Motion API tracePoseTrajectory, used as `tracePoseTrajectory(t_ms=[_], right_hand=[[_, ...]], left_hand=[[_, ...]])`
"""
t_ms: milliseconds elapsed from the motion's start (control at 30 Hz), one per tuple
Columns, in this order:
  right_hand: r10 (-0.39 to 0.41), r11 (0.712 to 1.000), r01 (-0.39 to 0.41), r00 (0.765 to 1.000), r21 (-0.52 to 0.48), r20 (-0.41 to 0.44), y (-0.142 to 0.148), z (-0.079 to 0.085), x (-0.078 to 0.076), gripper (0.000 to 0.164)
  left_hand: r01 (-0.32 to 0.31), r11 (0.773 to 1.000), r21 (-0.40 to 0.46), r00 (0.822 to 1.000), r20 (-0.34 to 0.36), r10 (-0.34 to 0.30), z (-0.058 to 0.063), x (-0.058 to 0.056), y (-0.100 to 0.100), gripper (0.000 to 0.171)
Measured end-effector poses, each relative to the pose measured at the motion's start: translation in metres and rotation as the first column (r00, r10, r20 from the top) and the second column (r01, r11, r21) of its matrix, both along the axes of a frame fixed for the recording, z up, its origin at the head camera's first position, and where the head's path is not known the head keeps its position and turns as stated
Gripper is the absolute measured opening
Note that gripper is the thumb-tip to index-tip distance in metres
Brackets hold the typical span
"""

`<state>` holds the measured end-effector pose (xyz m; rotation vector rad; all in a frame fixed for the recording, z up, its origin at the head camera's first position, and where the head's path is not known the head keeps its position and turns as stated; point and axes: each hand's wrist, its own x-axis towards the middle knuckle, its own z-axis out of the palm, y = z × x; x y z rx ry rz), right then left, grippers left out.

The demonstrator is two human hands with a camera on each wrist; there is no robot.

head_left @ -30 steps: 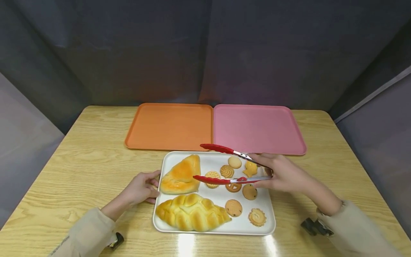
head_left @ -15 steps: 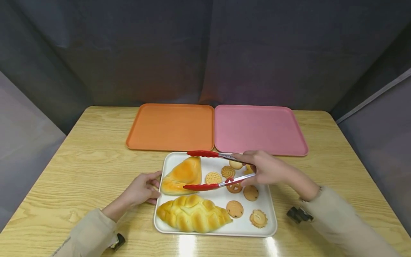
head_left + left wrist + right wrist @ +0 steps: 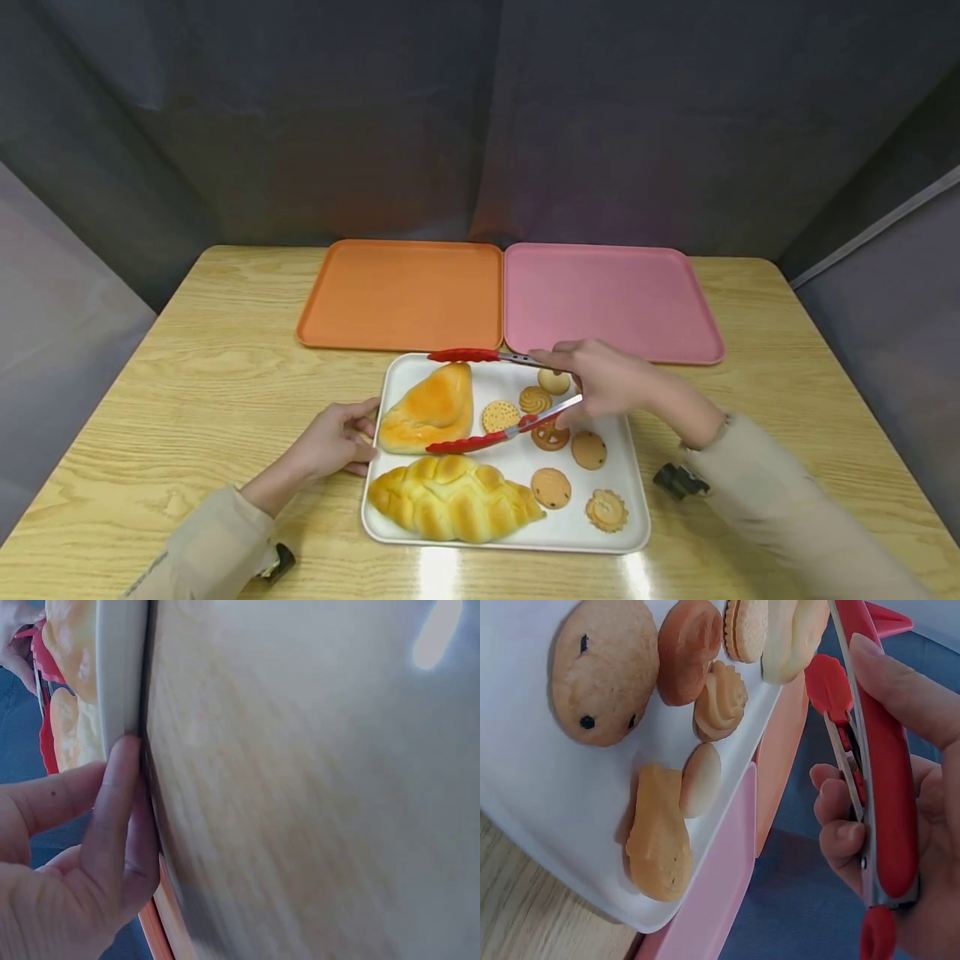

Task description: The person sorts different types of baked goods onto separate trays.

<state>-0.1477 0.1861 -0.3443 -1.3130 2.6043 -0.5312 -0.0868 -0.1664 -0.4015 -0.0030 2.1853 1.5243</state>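
Note:
My right hand (image 3: 611,379) grips a pair of red-tipped tongs (image 3: 885,780), fingers and thumb around the handles. The tongs stand spread, pointing left. One red tip overlaps the far end of a triangular bread (image 3: 431,408); the other lies along its near side, above a braided loaf (image 3: 457,500). Both breads rest on the left half of a white tray (image 3: 498,537). At the tray's left edge, my left hand (image 3: 333,437) holds the rim, thumb and fingers right at it in the left wrist view. The right hand partly hides a fish-shaped cookie (image 3: 660,836).
Several cookies lie on the tray's right half, among them a pretzel cookie (image 3: 551,436) and a tart-shaped cookie (image 3: 606,510). Behind the white tray, an orange tray (image 3: 405,296) and a pink tray (image 3: 607,292) stand side by side on the wooden table (image 3: 187,375).
My right hand has moved left with the tongs, from over the cookies until the red tips flank the triangular bread. The left hand has stayed at the tray's edge.

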Motion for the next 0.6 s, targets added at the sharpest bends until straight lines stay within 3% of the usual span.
tracePoseTrajectory(t_ms=[333, 600], right_hand=[[-0.003, 1.0, 0.003, 1.0, 0.016, -0.016, -0.003, -0.0039, 0.0001, 0.071], [0.022, 1.0, -0.024, 0.996, -0.015, -0.081, -0.0034, -0.0077, 0.0029, 0.06]], left_hand=[[-0.01, 1.0, -0.002, 1.0, 0.013, 0.01, -0.0015, -0.0009, -0.001, 0.073], [-0.005, 1.0, -0.009, 1.0, 0.006, 0.005, -0.0008, 0.0002, -0.0028, 0.072]])
